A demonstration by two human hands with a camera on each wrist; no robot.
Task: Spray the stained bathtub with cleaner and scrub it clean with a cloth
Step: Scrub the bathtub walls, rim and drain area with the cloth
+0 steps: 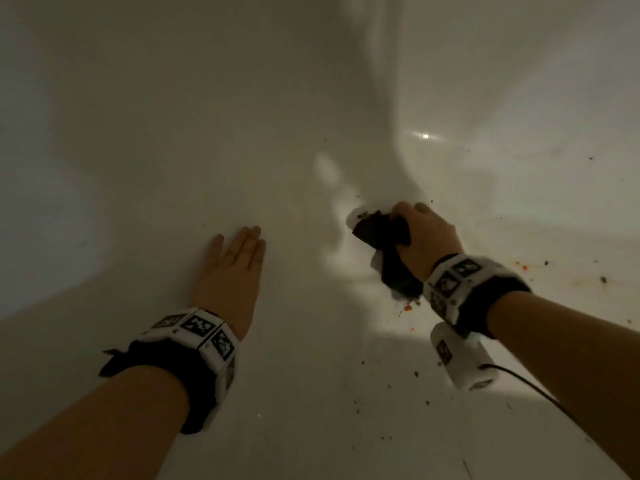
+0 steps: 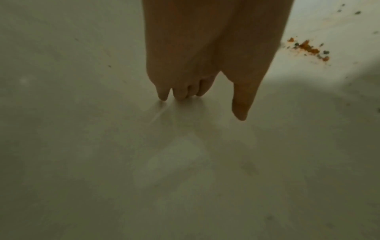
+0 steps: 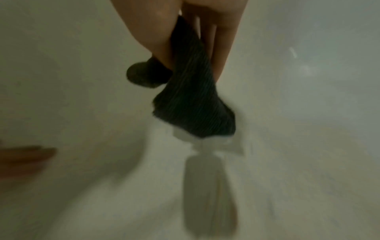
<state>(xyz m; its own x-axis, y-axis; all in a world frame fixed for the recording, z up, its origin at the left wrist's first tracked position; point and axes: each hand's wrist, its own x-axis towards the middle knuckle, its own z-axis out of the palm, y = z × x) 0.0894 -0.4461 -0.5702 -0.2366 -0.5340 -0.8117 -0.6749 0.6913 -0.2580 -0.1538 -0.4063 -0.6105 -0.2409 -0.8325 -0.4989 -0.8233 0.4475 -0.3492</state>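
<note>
I am looking into a white bathtub [image 1: 242, 133]. My right hand [image 1: 420, 233] grips a dark ribbed cloth [image 1: 381, 233] and holds it against the tub floor near the curved right wall. The same cloth [image 3: 195, 104] hangs bunched from my fingers in the right wrist view, with a white edge beneath it. Orange and dark stain specks [image 1: 408, 308] lie just behind that hand, and another orange patch [image 2: 308, 48] shows in the left wrist view. My left hand [image 1: 239, 251] rests flat on the tub floor with straight fingers [image 2: 180, 94], holding nothing.
More specks and a faint orange smear [image 1: 581, 280] spread over the right side of the tub floor. A bright reflection [image 1: 424, 135] marks the curved right wall. A cable [image 1: 533, 389] trails from the right wrist camera.
</note>
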